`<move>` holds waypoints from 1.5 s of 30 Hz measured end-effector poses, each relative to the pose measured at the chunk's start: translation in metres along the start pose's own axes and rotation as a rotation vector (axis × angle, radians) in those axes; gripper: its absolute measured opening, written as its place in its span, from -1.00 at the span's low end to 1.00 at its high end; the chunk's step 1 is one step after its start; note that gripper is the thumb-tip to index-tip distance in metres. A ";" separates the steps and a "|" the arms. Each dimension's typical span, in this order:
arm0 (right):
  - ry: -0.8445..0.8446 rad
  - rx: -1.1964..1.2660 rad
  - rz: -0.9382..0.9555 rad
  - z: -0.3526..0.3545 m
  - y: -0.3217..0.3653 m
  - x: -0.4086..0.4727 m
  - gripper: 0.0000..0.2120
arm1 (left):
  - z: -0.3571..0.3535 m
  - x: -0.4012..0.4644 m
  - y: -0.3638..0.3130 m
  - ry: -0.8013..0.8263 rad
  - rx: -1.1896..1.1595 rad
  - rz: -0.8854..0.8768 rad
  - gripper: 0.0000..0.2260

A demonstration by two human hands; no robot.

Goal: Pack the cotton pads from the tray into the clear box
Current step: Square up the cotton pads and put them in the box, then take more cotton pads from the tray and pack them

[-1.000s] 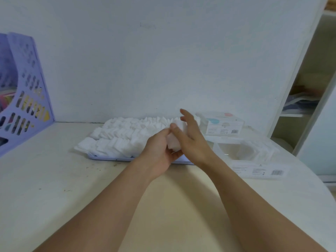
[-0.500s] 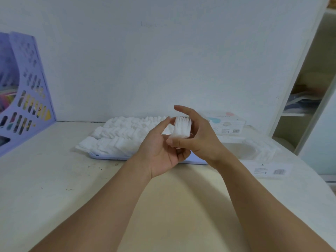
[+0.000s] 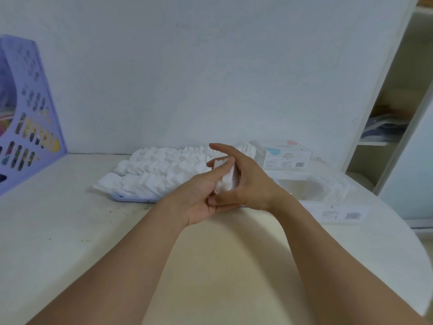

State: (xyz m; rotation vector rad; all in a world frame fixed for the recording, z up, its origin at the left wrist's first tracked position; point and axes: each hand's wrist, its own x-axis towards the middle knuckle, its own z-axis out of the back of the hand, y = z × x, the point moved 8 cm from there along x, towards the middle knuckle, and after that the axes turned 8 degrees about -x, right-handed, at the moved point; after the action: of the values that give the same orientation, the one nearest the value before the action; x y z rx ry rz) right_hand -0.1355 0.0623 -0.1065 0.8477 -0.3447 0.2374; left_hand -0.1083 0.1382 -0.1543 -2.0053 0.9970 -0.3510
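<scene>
A small stack of white cotton pads (image 3: 226, 180) is held between both hands, just in front of the tray. My left hand (image 3: 199, 195) cups it from the left with the thumb over its top. My right hand (image 3: 246, 184) wraps it from the right, index finger stretched above. The pale blue tray (image 3: 131, 198) behind is covered with rows of loose cotton pads (image 3: 159, 170). The open clear box (image 3: 302, 187) lies to the right, with some pads at its right end.
A second, shut clear box (image 3: 284, 157) with a barcode label stands against the wall at the back right. A flat clear lid (image 3: 339, 213) lies near the table's right edge. A purple file holder (image 3: 28, 113) is at the far left, shelves at the right.
The stack rose off the tray between both hands, then sank slightly and tilted, and my left thumb came over its top.
</scene>
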 end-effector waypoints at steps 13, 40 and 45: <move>0.182 0.162 -0.168 0.017 -0.009 -0.014 -0.62 | -0.014 0.001 0.004 0.195 0.073 0.031 -0.51; -0.128 -1.080 -0.666 0.150 -0.112 -0.055 -0.45 | -0.072 0.009 0.080 0.298 1.631 -0.697 -0.40; -0.039 -1.001 -0.968 0.152 -0.138 -0.074 0.05 | -0.074 0.009 0.078 0.286 1.616 -0.702 -0.39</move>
State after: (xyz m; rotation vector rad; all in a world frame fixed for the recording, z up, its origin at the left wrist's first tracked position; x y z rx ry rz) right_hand -0.1872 -0.1479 -0.1372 -0.0433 -0.0291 -0.8078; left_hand -0.1844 0.0642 -0.1728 -0.6778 -0.0910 -1.3137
